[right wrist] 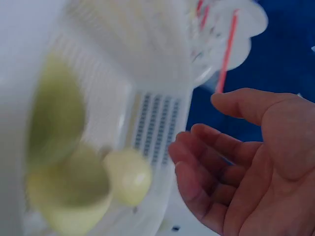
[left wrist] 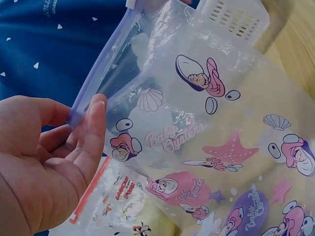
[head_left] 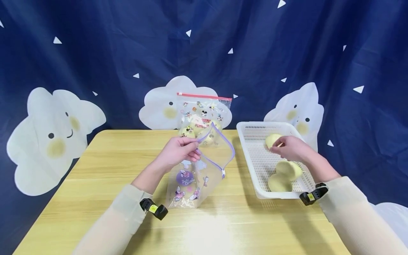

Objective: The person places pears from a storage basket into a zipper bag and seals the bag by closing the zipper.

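My left hand [head_left: 183, 150] pinches the purple zip edge of a clear zip bag [head_left: 197, 184], whose mouth gapes towards the right. Pink shell and starfish prints cover the bag [left wrist: 197, 123] in the left wrist view. Over the white basket [head_left: 250, 159] is my right hand [head_left: 291, 147], close to a pale yellow round fruit [head_left: 271, 139]. In the right wrist view that hand [right wrist: 241, 162] has its thumb and fingers apart and nothing between them. Two more pale yellow fruits [head_left: 288, 170] lie nearer the basket's front; their exact kind is unclear.
Behind the purple-edged bag stands a second clear bag with a red zip [head_left: 204, 106], holding several pale yellow fruits. Everything is on a wooden table [head_left: 127, 148] with a blue cloud-print curtain [head_left: 204, 42] behind it.
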### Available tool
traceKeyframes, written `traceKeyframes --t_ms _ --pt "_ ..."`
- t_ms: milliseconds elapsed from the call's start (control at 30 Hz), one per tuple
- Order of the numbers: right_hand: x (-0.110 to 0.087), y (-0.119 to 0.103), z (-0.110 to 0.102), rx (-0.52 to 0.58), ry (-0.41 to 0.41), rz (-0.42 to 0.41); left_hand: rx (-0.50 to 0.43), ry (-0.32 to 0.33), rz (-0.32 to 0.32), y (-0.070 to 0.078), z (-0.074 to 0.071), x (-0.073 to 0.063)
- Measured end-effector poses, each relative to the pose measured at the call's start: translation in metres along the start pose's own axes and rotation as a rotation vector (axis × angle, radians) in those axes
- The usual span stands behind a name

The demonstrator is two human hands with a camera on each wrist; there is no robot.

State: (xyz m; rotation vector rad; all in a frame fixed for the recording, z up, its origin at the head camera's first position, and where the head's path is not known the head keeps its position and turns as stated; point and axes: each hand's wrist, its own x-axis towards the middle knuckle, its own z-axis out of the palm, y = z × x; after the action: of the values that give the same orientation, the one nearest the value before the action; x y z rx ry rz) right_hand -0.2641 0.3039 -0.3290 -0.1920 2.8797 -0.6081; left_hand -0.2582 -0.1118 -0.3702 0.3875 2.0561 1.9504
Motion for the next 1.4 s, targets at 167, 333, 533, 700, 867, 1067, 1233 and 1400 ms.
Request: traceKeyframes --t_ms 167,333,533,700,867,1067,1233,1400 --pt "0.000 0.031 0.001 -0.076 -0.081 0.075 -0.003 -0.001 -0.006 -0.003 0.000 -0.001" --pt "-0.001 0.048 0.001 -0.062 -0.238 0.191 -0.003 -0.005 -0.012 -0.004 0.001 -0.002" --pt "0.000 0.052 -0.001 0.013 -0.357 0.323 -0.007 -0.001 -0.016 -0.001 0.000 -0.002" --pt "-0.003 0.054 0.001 0.067 -0.389 0.374 -0.008 -0.006 -0.014 0.001 0.000 -0.004" --pt "-0.002 0.054 0.004 0.057 -0.393 0.344 -0.004 -0.005 -0.011 0.002 -0.001 -0.005" --pt "-0.002 0.051 0.006 0.041 -0.415 0.309 -0.010 -0.007 -0.010 0.003 -0.003 -0.006" --pt "-0.002 0.048 0.006 0.008 -0.418 0.265 -0.010 -0.003 -0.010 0.004 -0.004 -0.007" --pt "0.000 0.047 0.006 0.012 -0.386 0.230 -0.013 -0.004 -0.008 0.003 -0.005 -0.008"
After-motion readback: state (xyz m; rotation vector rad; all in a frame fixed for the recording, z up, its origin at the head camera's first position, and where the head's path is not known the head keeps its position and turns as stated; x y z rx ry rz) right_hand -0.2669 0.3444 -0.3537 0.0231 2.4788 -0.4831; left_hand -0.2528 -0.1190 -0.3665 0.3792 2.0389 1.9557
